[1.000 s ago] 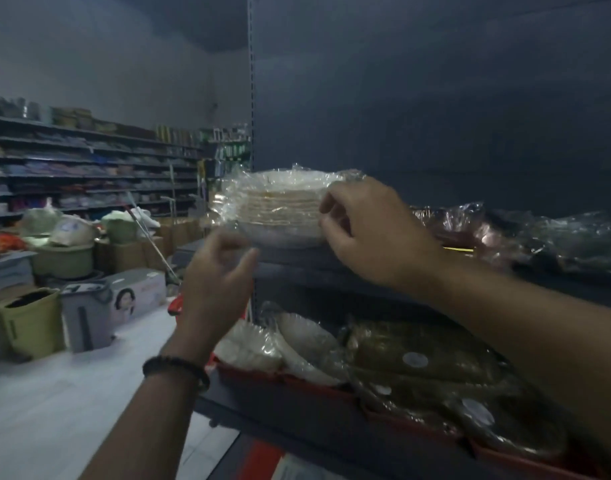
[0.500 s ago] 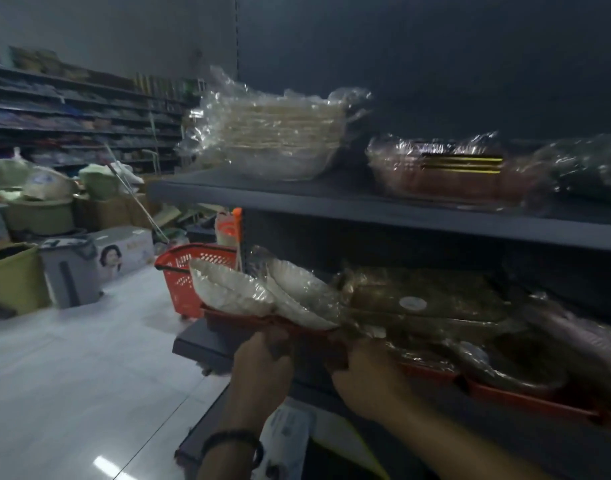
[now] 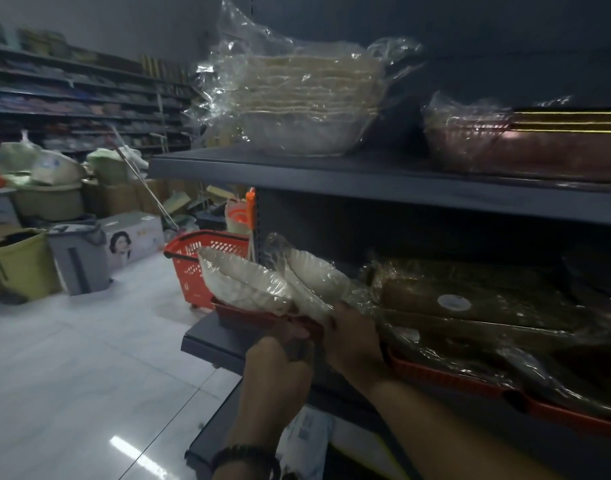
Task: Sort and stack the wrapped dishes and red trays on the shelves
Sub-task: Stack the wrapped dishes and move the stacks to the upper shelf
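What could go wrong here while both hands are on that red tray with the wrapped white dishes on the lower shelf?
The wrapped white dishes lean tilted over the left end of the red tray, so a jerk from the left hand or right hand might tip them toward the floor. The tray sits at the lower shelf corner, so it could slip off. Loose plastic on the neighbouring brown wrapped dishes may snag and drag them along.
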Tool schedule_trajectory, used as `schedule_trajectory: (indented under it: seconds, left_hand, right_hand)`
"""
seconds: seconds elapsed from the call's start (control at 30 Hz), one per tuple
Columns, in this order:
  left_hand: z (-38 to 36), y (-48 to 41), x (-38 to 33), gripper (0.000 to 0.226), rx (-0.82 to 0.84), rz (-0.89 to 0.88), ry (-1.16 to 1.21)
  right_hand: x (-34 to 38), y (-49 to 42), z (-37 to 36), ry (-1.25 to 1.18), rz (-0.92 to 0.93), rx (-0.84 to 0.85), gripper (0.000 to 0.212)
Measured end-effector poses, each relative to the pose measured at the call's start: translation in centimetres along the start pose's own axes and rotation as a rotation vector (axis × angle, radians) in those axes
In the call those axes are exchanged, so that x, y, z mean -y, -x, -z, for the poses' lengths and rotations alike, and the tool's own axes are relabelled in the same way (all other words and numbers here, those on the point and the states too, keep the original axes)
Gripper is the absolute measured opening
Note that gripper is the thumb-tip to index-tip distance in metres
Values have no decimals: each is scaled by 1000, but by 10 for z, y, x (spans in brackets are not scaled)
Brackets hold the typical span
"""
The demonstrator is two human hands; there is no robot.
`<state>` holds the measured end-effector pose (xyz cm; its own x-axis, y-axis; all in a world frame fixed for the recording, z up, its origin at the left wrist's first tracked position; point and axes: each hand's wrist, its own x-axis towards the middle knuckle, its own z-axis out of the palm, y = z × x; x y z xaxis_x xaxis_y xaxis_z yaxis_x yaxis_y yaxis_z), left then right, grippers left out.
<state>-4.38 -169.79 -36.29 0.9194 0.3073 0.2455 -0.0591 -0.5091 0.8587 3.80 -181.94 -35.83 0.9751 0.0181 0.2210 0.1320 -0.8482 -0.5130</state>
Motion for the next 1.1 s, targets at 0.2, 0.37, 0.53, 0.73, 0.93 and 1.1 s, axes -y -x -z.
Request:
schedule_trajectory:
  seconds: [0.2,0.37,0.53,0.73,0.93,1.1]
  left_hand:
    - [10,-5,-3,16,-26,83,171]
    - [18,-3,-5,13,-84,131,279]
    - [25,-4,-7,9,-132,174,362]
    - [43,4,-16,40,-176,108,516]
    - [75,41,-25,74,-198,82,613]
    - [113,60,-47,83,-57,160,745]
  right_hand:
    - [10,1,2,-271,-101,-73,5]
    - [31,10,10,-620,-143,-219,27]
    - [34,10,-7,-764,-157,-311,27]
    - [43,52,1,-768,-24,-336,27]
    - [48,105,14,-771,155,-228,24]
    - [50,143,31,-645,293,-122,26]
